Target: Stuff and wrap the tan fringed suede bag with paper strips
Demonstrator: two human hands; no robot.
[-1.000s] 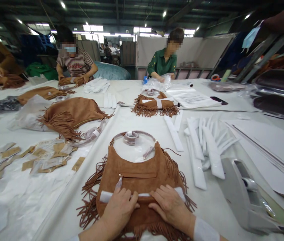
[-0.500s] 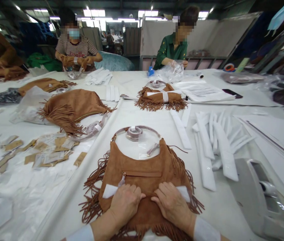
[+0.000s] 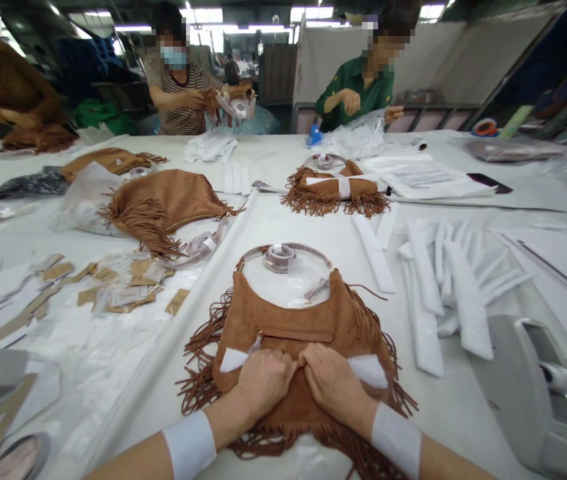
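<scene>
The left hand (image 3: 263, 383) and right hand (image 3: 336, 385) lie palm down, side by side, on the lower half of a tan suede bag (image 3: 303, 337), which sits straight ahead of both wrists on the white surface (image 3: 283, 220); its long axis runs left to right across the view, with its curved strap (image 3: 288, 248) arching away from the person; neither hand is clearly nearer, as they come together at the middle of the bag, fingertips touching or almost touching; whether they clamp the suede or only press on it, I cannot tell; a white strip (image 3: 233, 360) shows at either side of the hands, its middle hidden beneath them; long fringe (image 3: 198, 373) spreads from the bag's sides, and a zip pocket (image 3: 296, 335) lies just above the fingers; within the strap's curve sits a clear plastic disc (image 3: 288, 287), with a wrapped ring (image 3: 279, 258) on it; to the right lie loose white strips (image 3: 443, 293) and a grey dispenser (image 3: 528, 380); to the left, tan tags (image 3: 128, 280) lie in clear sleeves; farther off, a second bag (image 3: 163, 203) rests on clear plastic, and a third bag (image 3: 336, 190) is bound with a white strip; beyond them, a co-worker in a striped top (image 3: 178, 100) holds a tan item, and another in a green top (image 3: 358, 87) works over a clear plastic bag (image 3: 353, 139).
</scene>
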